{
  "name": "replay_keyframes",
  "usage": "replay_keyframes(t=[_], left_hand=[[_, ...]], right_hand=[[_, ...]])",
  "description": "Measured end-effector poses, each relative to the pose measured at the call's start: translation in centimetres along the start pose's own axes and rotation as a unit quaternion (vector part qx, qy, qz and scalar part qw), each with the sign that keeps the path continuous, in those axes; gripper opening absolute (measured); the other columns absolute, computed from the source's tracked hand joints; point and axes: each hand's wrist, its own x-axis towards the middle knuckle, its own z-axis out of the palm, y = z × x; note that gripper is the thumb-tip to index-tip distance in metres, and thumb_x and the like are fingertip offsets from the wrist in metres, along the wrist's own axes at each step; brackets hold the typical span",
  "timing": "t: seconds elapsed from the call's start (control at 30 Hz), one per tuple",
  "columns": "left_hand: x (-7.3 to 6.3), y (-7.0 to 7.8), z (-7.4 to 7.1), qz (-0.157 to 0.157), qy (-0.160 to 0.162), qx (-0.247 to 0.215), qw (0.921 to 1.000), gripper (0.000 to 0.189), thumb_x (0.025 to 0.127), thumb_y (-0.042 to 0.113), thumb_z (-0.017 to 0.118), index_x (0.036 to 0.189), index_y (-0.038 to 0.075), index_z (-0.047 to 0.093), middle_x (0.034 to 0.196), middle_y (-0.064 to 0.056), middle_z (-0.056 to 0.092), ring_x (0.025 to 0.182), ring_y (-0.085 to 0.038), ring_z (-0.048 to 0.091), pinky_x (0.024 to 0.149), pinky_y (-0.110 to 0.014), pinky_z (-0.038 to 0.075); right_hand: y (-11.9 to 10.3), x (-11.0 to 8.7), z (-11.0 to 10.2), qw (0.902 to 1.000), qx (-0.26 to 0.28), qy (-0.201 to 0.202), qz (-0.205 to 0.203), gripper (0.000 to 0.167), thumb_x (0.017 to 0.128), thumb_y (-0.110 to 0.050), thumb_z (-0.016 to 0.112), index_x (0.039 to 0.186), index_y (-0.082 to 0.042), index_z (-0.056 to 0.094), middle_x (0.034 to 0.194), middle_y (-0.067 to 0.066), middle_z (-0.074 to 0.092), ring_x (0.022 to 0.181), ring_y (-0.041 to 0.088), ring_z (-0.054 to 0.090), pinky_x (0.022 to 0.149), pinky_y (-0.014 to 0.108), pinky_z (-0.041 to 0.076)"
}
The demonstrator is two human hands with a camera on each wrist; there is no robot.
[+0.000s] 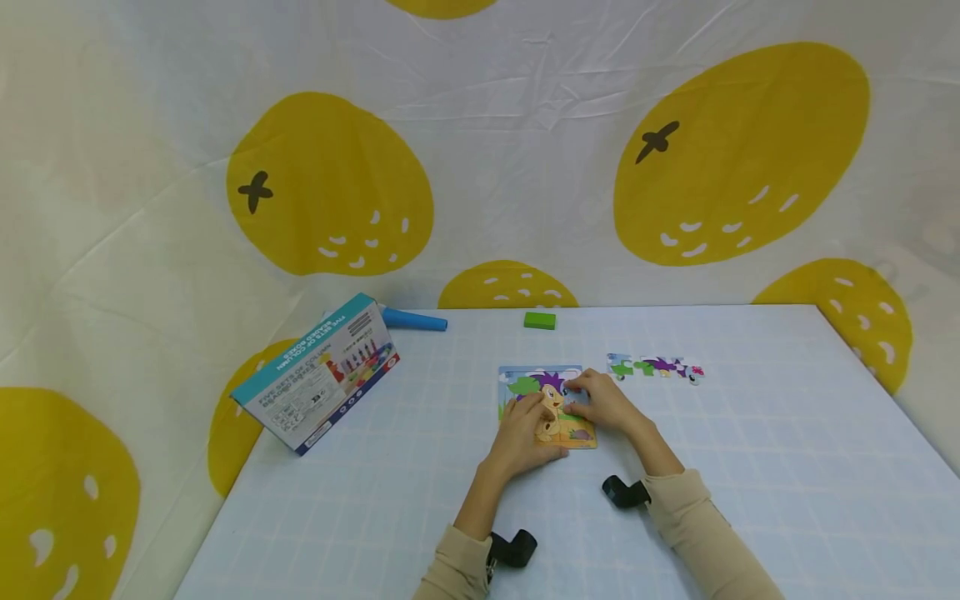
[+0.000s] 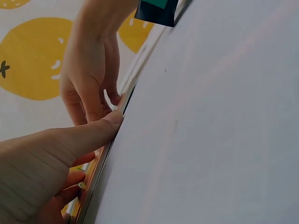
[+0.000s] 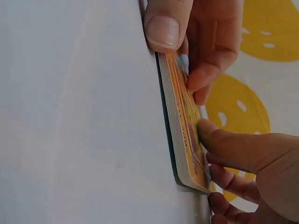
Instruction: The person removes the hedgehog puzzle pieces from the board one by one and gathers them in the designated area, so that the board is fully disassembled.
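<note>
A square cartoon jigsaw puzzle lies flat on the table, its picture a tan figure with spiky purple hair. My left hand holds it at the lower left, fingers over the picture and thumb along the near edge. In the right wrist view the left thumb shows large at that edge. At the right side my right hand grips the puzzle, thumb on the picture and curled fingers by the right edge. Part of the picture is hidden under both hands. Several loose puzzle pieces lie in a row beyond the right hand.
A printed cardboard box leans at the table's left edge, with a blue cone-shaped item behind it. Near the back edge sits a green block. Behind the white-blue table hangs a fruit-patterned cloth.
</note>
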Motion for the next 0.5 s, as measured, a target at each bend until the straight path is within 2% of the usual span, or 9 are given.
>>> replay_keyframes(t=[0.1,0.2,0.33,0.5], left_hand=[[0.01,0.05,0.07,-0.007,-0.006,-0.002,1.0000,0.046,0.073,0.044,0.078,0.099,0.011,0.059,0.140,-0.011,0.046,0.132,-0.024,0.039,0.112,-0.049,0.022],[0.11,0.13,0.22,-0.009,-0.011,0.020,0.9997,0.058,0.074,0.049,0.075,0.111,0.008,0.059,0.139,-0.009,0.046,0.132,-0.022,0.039,0.113,-0.048,0.022],[0.30,0.28,0.40,-0.003,-0.011,0.066,0.9977,0.079,0.074,0.057,0.071,0.131,0.006,0.052,0.136,-0.007,0.047,0.129,-0.020,0.040,0.112,-0.047,0.024],[0.35,0.48,0.38,-0.013,-0.018,0.079,0.9966,0.084,0.073,0.060,0.070,0.135,0.007,0.049,0.140,-0.009,0.044,0.133,-0.023,0.037,0.112,-0.047,0.023]], right_hand=[[-0.06,-0.07,-0.09,0.9999,0.005,-0.008,0.011,0.037,0.082,-0.015,0.072,0.109,0.008,0.064,0.099,0.018,0.060,0.094,0.033,0.057,0.084,0.049,0.048],[-0.16,-0.12,-0.23,0.9993,0.019,-0.017,0.026,0.035,0.082,-0.015,0.073,0.107,0.007,0.065,0.100,0.017,0.061,0.096,0.033,0.057,0.086,0.049,0.048],[-0.25,-0.16,-0.45,0.9986,0.029,-0.023,0.036,0.032,0.081,-0.015,0.074,0.103,0.006,0.066,0.098,0.016,0.063,0.093,0.031,0.058,0.083,0.047,0.049],[-0.26,-0.18,-0.76,0.9978,0.034,-0.034,0.046,0.031,0.080,-0.015,0.074,0.103,0.005,0.067,0.098,0.015,0.062,0.088,0.027,0.058,0.077,0.042,0.050]])
